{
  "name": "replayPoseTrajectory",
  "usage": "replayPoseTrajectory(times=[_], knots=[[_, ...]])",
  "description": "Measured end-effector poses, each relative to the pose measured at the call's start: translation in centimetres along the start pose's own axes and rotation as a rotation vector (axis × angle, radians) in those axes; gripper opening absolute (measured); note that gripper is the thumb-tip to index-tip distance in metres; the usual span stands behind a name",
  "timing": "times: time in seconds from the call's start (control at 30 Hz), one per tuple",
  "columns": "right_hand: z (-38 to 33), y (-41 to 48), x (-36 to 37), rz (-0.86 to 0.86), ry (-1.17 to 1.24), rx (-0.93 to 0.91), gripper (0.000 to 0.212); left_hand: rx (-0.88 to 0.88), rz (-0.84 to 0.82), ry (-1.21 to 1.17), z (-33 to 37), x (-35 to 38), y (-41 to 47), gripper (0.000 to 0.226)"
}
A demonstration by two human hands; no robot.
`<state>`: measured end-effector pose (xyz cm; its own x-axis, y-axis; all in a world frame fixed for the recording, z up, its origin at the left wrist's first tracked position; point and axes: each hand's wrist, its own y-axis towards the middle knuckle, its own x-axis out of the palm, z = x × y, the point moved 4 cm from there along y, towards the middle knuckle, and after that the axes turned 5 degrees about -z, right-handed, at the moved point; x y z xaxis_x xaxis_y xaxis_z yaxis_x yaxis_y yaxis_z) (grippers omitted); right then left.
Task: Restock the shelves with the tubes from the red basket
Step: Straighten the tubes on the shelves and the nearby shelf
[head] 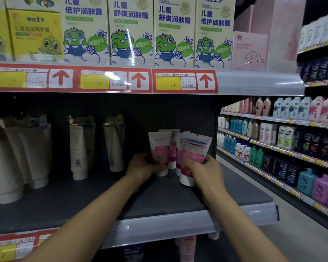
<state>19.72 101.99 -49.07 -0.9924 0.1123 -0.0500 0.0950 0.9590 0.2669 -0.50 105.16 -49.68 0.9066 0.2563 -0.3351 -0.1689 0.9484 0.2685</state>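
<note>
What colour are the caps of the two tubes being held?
White on both caps, below pink-and-white tubes; clearest in the head view.

bare grey shelf point(87, 195) is lying open left of and in front of the pink tubes point(160, 148); cream tubes point(115, 148) are standing farther left, blocking that side.

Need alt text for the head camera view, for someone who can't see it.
Both hands grip pink tubes, caps down, on a dark shelf: the left hand holds one showing its front, the right hand one showing its back label. Cream tubes stand further left; frog-printed boxes sit above.
</note>
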Motion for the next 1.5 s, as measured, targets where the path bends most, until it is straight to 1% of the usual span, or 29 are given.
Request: replayPoseTrajectory(times=[0.1,0.17,0.23,0.3,0.37,0.4,0.47,0.6,0.67,0.73,0.8,0.87,0.9,0.93,1.03,1.13,1.17,1.2,1.23,1.3,1.4,1.43,1.47,1.5], knots=[[0.0,0.0,0.0,0.000,-0.019,0.005,0.054,-0.008,-0.003,-0.014,-0.2,0.0,0.0,0.049],[0.0,0.1,0.2,-0.032,-0.038,-0.005,0.053,-0.009,-0.003,-0.005,-0.1,-0.1,-0.1,0.047],[0.0,0.0,0.5,-0.096,-0.073,-0.016,0.046,-0.019,-0.001,-0.009,0.1,-0.2,-0.4,0.046],[-0.2,-0.2,0.9,-0.174,-0.124,-0.041,0.032,-0.045,0.021,-0.003,0.3,-0.7,-0.8,0.043],[-0.5,-0.5,0.9,-0.242,-0.157,-0.068,0.022,-0.084,0.070,0.052,0.5,-1.5,-1.1,0.032],[-0.5,-0.5,1.0,-0.263,-0.171,-0.080,0.022,-0.106,0.081,0.088,0.6,-1.9,-1.6,0.028],[-0.5,-0.5,1.2,-0.277,-0.202,-0.099,0.027,-0.129,0.045,0.116,0.9,-2.3,-2.5,0.026],[-0.5,-0.4,1.6,-0.336,-0.195,-0.067,0.049,-0.117,-0.118,0.059,1.6,-1.5,-4.6,0.044],[-0.3,-0.5,1.0,-0.318,-0.198,-0.031,0.046,-0.106,-0.168,0.009,2.1,-1.1,-5.0,0.051],[-0.2,-0.2,-0.2,-0.237,-0.240,0.001,0.042,-0.099,-0.227,-0.021,2.7,-0.8,-5.3,0.049],[-0.4,0.5,-1.5,-0.167,-0.376,-0.009,0.035,-0.082,-0.276,-0.031,2.9,-0.5,-5.4,0.048],[-0.9,1.2,-2.0,-0.132,-0.523,-0.042,0.025,-0.057,-0.307,-0.031,3.0,-0.2,-5.4,0.049],[-1.0,1.6,-2.0,-0.141,-0.559,-0.047,0.029,-0.051,-0.310,-0.037,3.0,-0.1,-5.5,0.050],[-0.7,2.2,-1.6,-0.165,-0.575,-0.046,0.037,-0.047,-0.305,-0.038,3.0,0.0,-5.5,0.051],[0.5,3.8,0.1,-0.239,-0.639,-0.038,0.068,-0.032,-0.240,-0.029,3.1,0.0,-5.5,0.050],[1.4,5.0,1.0,-0.211,-0.650,-0.033,0.095,-0.031,-0.059,-0.030,2.7,-0.8,-5.8,0.042],[1.2,5.0,1.1,-0.187,-0.633,-0.036,0.100,-0.036,-0.005,-0.022,2.4,-1.0,-6.0,0.042],[1.2,5.1,1.2,-0.164,-0.623,-0.028,0.100,-0.042,0.034,-0.017,2.1,-1.2,-6.1,0.043],[1.1,5.1,1.1,-0.141,-0.615,-0.026,0.095,-0.048,0.059,-0.018,2.0,-1.3,-6.3,0.045],[1.5,5.4,1.2,-0.124,-0.619,-0.001,0.075,-0.057,0.082,-0.032,1.8,-1.5,-6.3,0.049],[2.0,5.9,0.9,-0.133,-0.570,0.043,0.043,-0.064,0.087,-0.080,1.5,-1.7,-6.6,0.048],[1.9,6.0,0.7,-0.140,-0.542,0.045,0.035,-0.064,0.094,-0.100,1.4,-1.8,-6.7,0.048],[2.0,6.1,0.6,-0.153,-0.507,0.051,0.031,-0.063,0.103,-0.121,1.3,-1.9,-6.8,0.047],[2.0,6.1,0.4,-0.175,-0.470,0.060,0.032,-0.059,0.109,-0.142,1.1,-2.0,-6.9,0.047]])
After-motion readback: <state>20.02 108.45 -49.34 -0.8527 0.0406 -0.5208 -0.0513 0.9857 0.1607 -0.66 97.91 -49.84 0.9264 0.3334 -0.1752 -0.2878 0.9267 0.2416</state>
